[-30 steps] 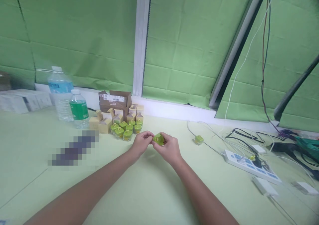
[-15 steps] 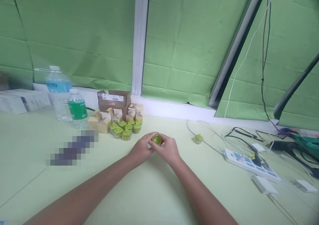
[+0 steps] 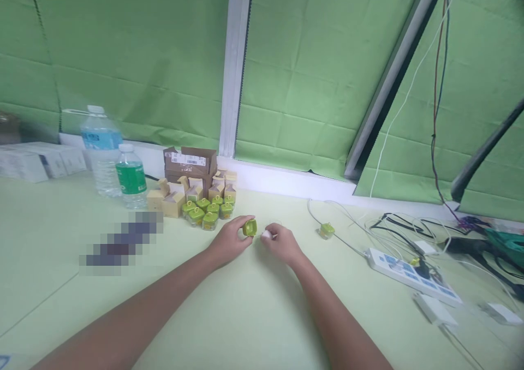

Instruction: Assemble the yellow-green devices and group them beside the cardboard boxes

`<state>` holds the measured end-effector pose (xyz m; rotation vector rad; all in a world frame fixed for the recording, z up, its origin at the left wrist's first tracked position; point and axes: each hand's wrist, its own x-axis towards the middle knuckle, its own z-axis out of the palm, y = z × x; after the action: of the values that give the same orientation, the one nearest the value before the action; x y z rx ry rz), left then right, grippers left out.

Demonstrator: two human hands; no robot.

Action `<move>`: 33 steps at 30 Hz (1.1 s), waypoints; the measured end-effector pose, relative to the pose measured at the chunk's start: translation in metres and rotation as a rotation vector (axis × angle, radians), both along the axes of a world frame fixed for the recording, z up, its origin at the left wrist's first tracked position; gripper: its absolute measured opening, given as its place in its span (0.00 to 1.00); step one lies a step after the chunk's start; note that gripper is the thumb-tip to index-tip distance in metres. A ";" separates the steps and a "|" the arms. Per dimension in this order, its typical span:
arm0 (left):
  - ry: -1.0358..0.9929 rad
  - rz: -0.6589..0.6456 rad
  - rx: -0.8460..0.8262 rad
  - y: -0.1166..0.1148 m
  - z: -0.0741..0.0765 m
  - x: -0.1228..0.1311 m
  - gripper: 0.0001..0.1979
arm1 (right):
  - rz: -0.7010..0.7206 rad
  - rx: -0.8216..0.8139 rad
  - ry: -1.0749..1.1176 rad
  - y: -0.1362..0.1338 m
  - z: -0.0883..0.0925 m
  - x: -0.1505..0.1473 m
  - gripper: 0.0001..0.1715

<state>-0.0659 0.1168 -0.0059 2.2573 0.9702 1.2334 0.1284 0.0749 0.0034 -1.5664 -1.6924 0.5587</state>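
Observation:
Near the middle of the pale table, my left hand (image 3: 230, 243) grips a small green lid (image 3: 249, 227), its hollow side turned toward the right. Just to the right, my right hand (image 3: 283, 243) pinches a small whitish piece (image 3: 267, 234) between thumb and fingers. A gap separates the two hands. Several small clear containers with green lids (image 3: 210, 217) stand in a cluster to the left of my left hand. One more green-lidded container (image 3: 326, 230) stands alone to the right, beside a white cable.
Small tan boxes (image 3: 172, 204) and a brown carton (image 3: 190, 165) stand behind the cluster. Two water bottles (image 3: 131, 178) are at the left. A white power strip (image 3: 413, 277) and tangled cables lie at the right.
My hands have moved apart from around the green lid. The lid stays in my left hand, shifted slightly left, and the whitish piece now shows in my right hand.

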 end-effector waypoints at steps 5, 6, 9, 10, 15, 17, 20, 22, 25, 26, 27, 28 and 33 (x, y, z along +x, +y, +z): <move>0.069 0.002 0.021 -0.003 0.000 0.000 0.25 | 0.055 -0.074 0.621 0.002 0.013 -0.003 0.21; 0.082 0.000 0.026 -0.003 -0.001 0.000 0.26 | 0.073 -0.059 0.660 0.001 0.014 -0.006 0.22; 0.104 -0.004 0.041 -0.004 -0.001 0.000 0.26 | 0.130 -0.017 0.709 -0.003 0.014 -0.015 0.24; 0.107 -0.007 0.048 -0.004 -0.001 0.001 0.26 | 0.143 -0.003 0.709 -0.004 0.013 -0.018 0.24; 0.121 -0.045 0.077 -0.003 0.002 0.001 0.26 | 0.152 0.045 0.634 -0.005 0.011 -0.022 0.23; 0.129 -0.068 0.078 -0.003 0.005 0.000 0.25 | 0.173 0.052 0.611 -0.005 0.011 -0.020 0.21; 0.153 -0.106 0.079 -0.005 0.010 -0.002 0.23 | 0.203 0.066 0.576 -0.004 0.011 -0.018 0.19; 0.174 -0.121 0.086 -0.007 0.014 -0.003 0.21 | 0.215 0.073 0.548 -0.005 0.011 -0.018 0.18; 0.221 -0.142 0.097 -0.009 0.018 -0.004 0.17 | 0.245 0.081 0.498 -0.007 0.010 -0.019 0.15; 0.242 -0.148 0.099 -0.009 0.019 -0.004 0.15 | 0.247 0.083 0.473 -0.008 0.010 -0.020 0.15; 0.263 -0.151 0.101 -0.009 0.018 -0.004 0.13 | 0.244 0.087 0.442 -0.009 0.010 -0.022 0.14; 0.280 -0.152 0.103 -0.008 0.017 -0.003 0.11 | 0.237 0.092 0.408 -0.010 0.010 -0.023 0.13; 0.264 -0.131 0.067 -0.002 0.010 -0.001 0.14 | 0.154 0.162 0.331 -0.012 0.010 -0.029 0.13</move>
<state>-0.0673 0.1151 0.0037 2.5385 0.8636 0.9428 0.0990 0.0624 0.0132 -1.1643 -1.5677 0.6991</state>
